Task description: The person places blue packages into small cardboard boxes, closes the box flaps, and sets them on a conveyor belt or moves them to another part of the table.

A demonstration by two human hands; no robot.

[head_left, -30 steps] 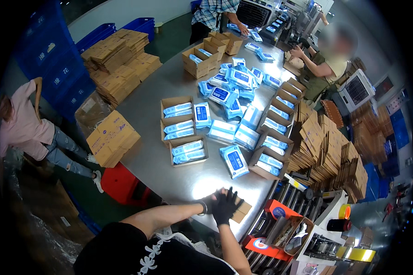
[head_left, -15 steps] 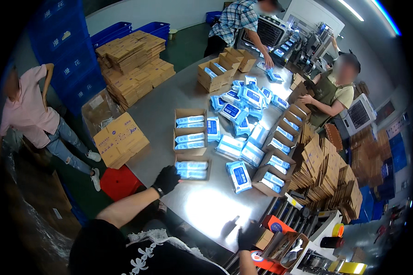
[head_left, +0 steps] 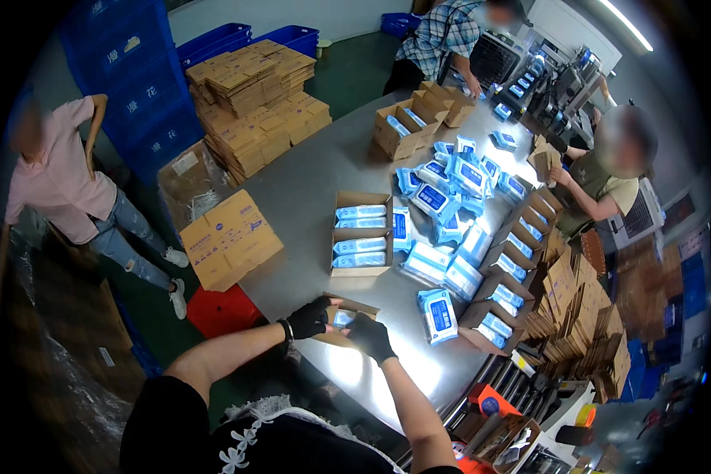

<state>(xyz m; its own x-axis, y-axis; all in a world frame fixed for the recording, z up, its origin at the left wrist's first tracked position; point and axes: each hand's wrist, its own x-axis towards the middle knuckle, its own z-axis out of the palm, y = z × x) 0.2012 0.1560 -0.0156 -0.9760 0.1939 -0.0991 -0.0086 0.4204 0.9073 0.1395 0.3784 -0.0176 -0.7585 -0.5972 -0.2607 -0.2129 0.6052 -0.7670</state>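
A small brown cardboard box (head_left: 357, 305) with pale blue wipes packs inside stands at the near edge of the metal table, between my gloved hands. My left hand (head_left: 308, 319), in a black glove with bare fingertips, grips its left side. On its right side is my right hand (head_left: 370, 338), gloved alike, with the fingers bent over the top edge. My hands hide much of the box. Just beyond it stand two open boxes (head_left: 362, 265) of wipes packs. A loose wipes pack (head_left: 438, 315) lies to the right.
Loose wipes packs (head_left: 450, 186) are heaped mid-table. A row of filled boxes (head_left: 494, 312) lines the right edge, beside flat cardboard stacks (head_left: 569, 292). A roller conveyor (head_left: 482, 383) adjoins the near right corner. Two co-workers stand at the far side; another person stands at left.
My right hand has come from the near right of the table to the box. Both hands now hold the box, which sits nearer me, apart from the other two. The view has shifted.
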